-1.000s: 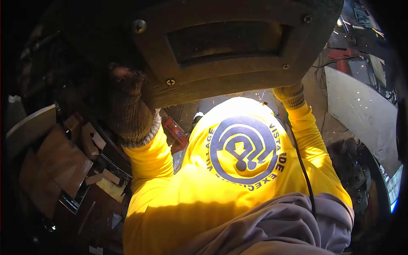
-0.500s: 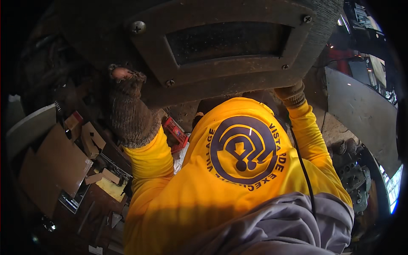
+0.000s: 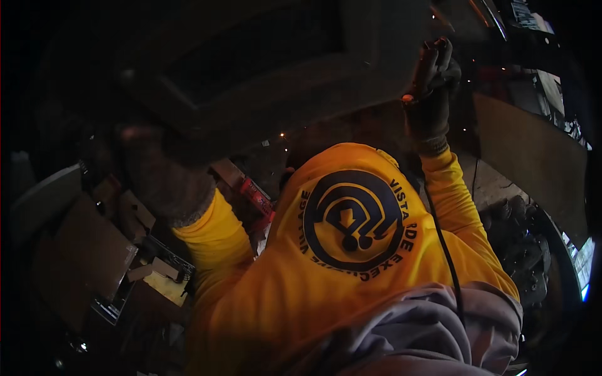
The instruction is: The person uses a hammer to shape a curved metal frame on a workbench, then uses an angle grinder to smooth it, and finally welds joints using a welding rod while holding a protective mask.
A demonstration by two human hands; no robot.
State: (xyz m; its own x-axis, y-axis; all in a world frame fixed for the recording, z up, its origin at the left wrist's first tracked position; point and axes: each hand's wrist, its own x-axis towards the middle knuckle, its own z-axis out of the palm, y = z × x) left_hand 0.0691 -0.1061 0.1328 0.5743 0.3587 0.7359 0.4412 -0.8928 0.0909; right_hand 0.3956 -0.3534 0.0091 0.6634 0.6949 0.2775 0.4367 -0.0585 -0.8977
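A dark welding shield [image 3: 276, 119] with a rectangular viewing window [image 3: 257, 56] fills the upper part of the view, dim and blurred. My left hand [image 3: 166, 166], in a worn brown knit glove, is at the shield's lower left edge and grips it; its fingers are mostly lost in shadow. Beyond the shield's right edge is my right hand [image 3: 434, 94], gloved and raised, with its fingers curled together. An orange glow lights its thumb side. What it holds is too dark to make out. Both forearms wear yellow sleeves.
A red box [image 3: 256, 195] lies beside my left forearm. Cardboard pieces [image 3: 94, 244] are at the left, a large flat panel [image 3: 530, 156] at the right, with a metal machine part [image 3: 527, 269] below it. A black cable [image 3: 448, 250] crosses my shirt. Small bright sparks dot the dark area.
The scene has darkened, and orange glints have appeared. The shield has moved left with my left hand. My right hand has come up from behind the shield into view.
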